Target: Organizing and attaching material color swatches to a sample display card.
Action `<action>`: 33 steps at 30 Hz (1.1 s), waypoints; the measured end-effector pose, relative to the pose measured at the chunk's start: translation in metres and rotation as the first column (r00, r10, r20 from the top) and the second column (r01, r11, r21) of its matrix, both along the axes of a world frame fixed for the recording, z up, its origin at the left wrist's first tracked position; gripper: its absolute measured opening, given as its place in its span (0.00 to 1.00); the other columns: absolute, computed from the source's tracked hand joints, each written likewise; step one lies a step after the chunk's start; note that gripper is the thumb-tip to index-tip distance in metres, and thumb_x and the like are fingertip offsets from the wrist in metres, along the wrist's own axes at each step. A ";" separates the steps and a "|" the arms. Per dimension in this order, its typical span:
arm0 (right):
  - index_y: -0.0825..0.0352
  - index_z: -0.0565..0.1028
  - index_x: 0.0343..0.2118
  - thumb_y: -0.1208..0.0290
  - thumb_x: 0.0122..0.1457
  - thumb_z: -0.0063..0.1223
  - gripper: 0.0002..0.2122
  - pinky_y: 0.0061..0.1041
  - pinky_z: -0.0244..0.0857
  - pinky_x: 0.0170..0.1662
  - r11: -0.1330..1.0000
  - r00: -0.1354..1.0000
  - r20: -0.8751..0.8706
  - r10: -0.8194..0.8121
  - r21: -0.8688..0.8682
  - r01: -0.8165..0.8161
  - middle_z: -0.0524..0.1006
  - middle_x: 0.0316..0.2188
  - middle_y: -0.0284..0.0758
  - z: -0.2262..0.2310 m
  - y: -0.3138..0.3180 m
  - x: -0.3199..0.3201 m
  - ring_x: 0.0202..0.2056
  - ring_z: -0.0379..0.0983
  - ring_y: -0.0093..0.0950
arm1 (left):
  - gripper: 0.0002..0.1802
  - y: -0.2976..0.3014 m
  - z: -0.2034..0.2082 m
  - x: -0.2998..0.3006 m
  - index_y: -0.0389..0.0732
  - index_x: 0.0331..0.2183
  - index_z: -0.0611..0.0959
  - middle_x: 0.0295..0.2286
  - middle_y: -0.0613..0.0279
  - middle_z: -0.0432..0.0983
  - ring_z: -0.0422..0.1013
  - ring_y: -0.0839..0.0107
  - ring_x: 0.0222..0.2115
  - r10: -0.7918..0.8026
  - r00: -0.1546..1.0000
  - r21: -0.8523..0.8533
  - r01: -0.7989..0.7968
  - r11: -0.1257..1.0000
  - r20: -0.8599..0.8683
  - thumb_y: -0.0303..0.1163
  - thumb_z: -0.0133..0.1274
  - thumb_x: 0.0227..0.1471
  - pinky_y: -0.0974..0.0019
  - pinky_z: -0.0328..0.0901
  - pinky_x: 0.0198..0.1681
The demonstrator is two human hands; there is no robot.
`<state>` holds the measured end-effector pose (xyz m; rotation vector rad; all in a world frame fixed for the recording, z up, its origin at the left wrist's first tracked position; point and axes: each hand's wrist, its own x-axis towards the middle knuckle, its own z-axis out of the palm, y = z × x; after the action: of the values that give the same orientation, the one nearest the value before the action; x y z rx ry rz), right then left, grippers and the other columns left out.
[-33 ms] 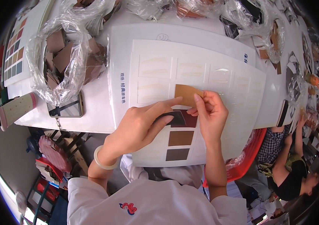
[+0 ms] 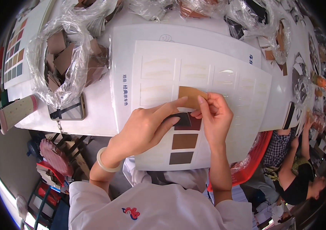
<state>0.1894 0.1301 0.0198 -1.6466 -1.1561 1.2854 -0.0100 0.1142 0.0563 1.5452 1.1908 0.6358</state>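
As the head view shows, the tan swatch [image 2: 189, 96] sits just beyond the maroon swatch [image 2: 195, 124], long axis left-to-right; right of the maroon swatch, the right hand's [image 2: 217, 115] grip pinches its nearer end; left of it, the left hand [image 2: 141, 124] pinches a dark piece [image 2: 182, 121].

My left hand [image 2: 141, 124] shifted slightly toward 2 o'clock, dark swatch [image 2: 183, 120] at my thumb [image 2: 175, 122] nudged the same way.
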 end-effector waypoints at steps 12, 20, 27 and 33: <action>0.70 0.68 0.46 0.80 0.58 0.57 0.14 0.17 0.67 0.20 0.996 0.969 0.236 0.073 0.033 -0.083 0.75 0.20 0.33 0.010 0.002 0.007 0.17 0.73 0.19 | 0.22 0.003 -0.009 0.009 0.37 0.52 0.74 0.27 0.52 0.78 0.72 0.54 0.18 -0.035 0.972 0.110 0.062 0.992 -0.234 0.24 0.52 0.54 0.59 0.65 0.22; 0.69 0.69 0.45 0.79 0.57 0.58 0.14 0.18 0.62 0.18 0.996 0.962 0.259 0.082 0.003 -0.085 0.75 0.20 0.32 0.012 0.005 0.006 0.16 0.71 0.18 | 0.24 0.003 -0.010 0.014 0.34 0.54 0.72 0.23 0.55 0.76 0.70 0.55 0.16 -0.001 0.973 0.255 0.062 0.965 -0.230 0.25 0.53 0.55 0.59 0.63 0.19; 0.68 0.71 0.42 0.79 0.56 0.60 0.12 0.18 0.59 0.20 0.991 0.937 0.335 0.096 0.055 -0.121 0.74 0.20 0.30 0.006 0.004 0.011 0.16 0.68 0.17 | 0.25 0.005 0.001 0.017 0.40 0.55 0.74 0.24 0.51 0.79 0.74 0.55 0.19 -0.019 0.963 0.108 0.050 0.993 -0.269 0.21 0.52 0.54 0.61 0.66 0.23; 0.69 0.77 0.35 0.77 0.56 0.61 0.06 0.17 0.60 0.21 0.961 0.937 0.322 0.138 0.185 -0.205 0.77 0.22 0.29 0.025 0.011 0.015 0.21 0.71 0.17 | 0.15 0.009 -0.004 0.012 0.38 0.45 0.77 0.21 0.57 0.77 0.71 0.60 0.16 0.073 0.991 0.099 -0.061 0.993 -0.116 0.23 0.56 0.53 0.64 0.64 0.19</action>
<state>0.2041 0.1412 0.0449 -1.6466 -1.6010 0.9845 0.0023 0.1227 0.0526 1.6482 1.3232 0.6603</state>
